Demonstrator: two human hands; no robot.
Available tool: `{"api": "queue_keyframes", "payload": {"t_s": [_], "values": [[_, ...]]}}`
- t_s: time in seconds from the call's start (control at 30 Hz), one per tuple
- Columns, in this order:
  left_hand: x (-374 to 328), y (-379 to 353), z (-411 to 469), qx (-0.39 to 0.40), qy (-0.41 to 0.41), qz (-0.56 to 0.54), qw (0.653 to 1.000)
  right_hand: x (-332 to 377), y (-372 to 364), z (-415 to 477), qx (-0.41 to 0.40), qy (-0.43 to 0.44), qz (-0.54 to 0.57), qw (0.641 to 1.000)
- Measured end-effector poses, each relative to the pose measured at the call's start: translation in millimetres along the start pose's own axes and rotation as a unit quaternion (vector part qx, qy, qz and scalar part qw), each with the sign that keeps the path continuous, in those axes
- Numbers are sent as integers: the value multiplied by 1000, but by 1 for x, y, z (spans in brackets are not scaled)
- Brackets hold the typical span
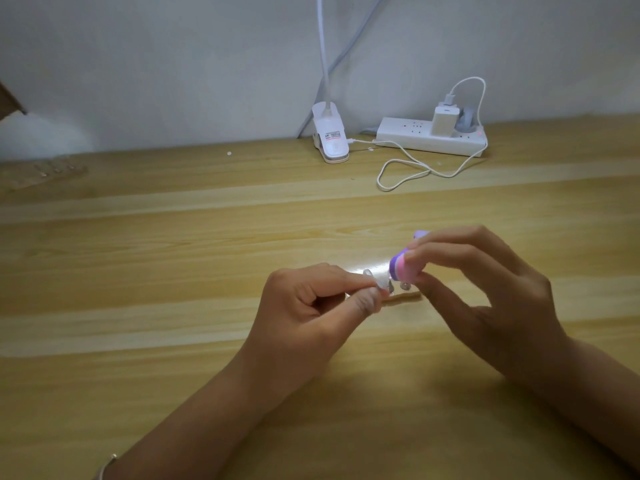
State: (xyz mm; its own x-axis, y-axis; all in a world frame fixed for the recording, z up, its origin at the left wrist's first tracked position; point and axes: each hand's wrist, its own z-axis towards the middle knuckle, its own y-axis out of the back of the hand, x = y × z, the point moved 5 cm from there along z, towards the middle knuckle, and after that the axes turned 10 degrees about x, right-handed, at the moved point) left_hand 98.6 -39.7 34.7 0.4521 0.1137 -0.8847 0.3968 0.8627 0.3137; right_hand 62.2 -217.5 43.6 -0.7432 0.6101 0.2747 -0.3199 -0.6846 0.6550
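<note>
Head view, left hand (pixel 311 299) pinching a clear piece (pixel 380 287) at frame centre, right hand (pixel 485 289) gripping a purple-pink block (pixel 401 268) (just beside it), wooden table (pixel 173 237) wide around, power strip (pixel 405 135) upper right.

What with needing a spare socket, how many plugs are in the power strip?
2. A white USB charger stands near the right end of the power strip; a grey plug sits right of it, partly behind it. No others show.
</note>
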Motion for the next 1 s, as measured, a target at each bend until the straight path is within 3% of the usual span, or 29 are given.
{"api": "queue_keyframes", "payload": {"t_s": [0.13, 0.27, 0.7, 1.0], "values": [[2, -1, 0, 15, 9, -6, 1000, 11, -10, -6, 24, 45, -19, 999], [2, 2, 0, 12, 10, -21, 1000, -1, -4, -2, 13, 2, -18, 1000], [3, -2, 2, 73, 1, -31, 997, 12, -9, -2, 53, 45, -26, 997], [-1, -10, 2, 116, -3, -8, 993, 4, -5, -2, 26, 30, -4, 999]]}}
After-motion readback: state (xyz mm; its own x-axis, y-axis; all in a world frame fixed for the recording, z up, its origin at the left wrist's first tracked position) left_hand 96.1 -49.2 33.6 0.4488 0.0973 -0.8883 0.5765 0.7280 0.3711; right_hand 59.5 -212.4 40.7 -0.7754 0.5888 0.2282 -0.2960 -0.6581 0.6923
